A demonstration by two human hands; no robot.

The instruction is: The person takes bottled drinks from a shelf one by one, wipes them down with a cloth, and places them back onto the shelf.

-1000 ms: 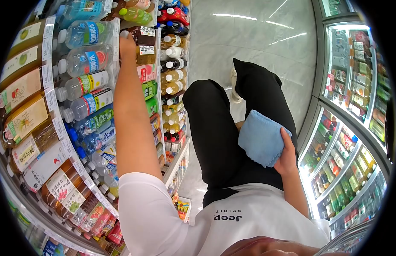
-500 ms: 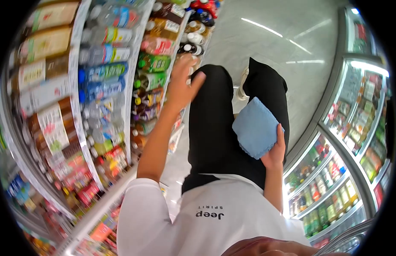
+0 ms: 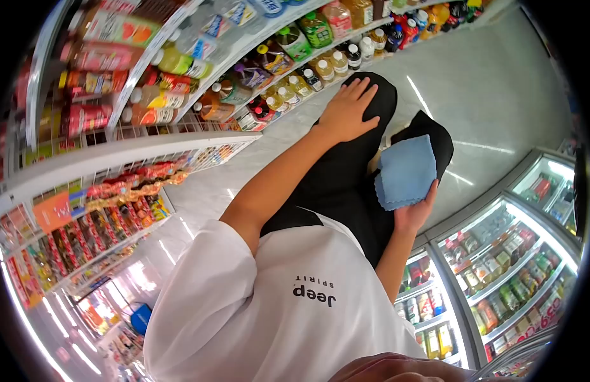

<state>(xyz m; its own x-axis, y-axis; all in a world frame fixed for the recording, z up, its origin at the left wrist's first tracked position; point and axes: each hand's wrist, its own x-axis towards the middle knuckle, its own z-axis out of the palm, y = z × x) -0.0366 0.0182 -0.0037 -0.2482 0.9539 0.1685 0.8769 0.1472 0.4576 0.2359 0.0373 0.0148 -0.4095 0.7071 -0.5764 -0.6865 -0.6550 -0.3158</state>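
My left hand (image 3: 349, 114) rests palm down near the knee of the black trousers (image 3: 327, 165), fingers spread and holding nothing. In my right hand (image 3: 414, 213) is a folded light-blue cloth (image 3: 406, 170) with a scalloped edge. The cloth lies over the other thigh, my thumb along its near right side; the fingers beneath it are hidden.
Drinks shelves (image 3: 244, 44) packed with bottles run along the left and far side. A white rack (image 3: 142, 149) with packaged snacks stands at left. Lit glass-door fridges (image 3: 498, 254) line the right. Grey shiny floor (image 3: 486, 95) stretches ahead.
My left hand has come down from beside the bottle shelf onto the knee. The view has turned, bringing the snack rack into sight. The cloth is still in my right hand.
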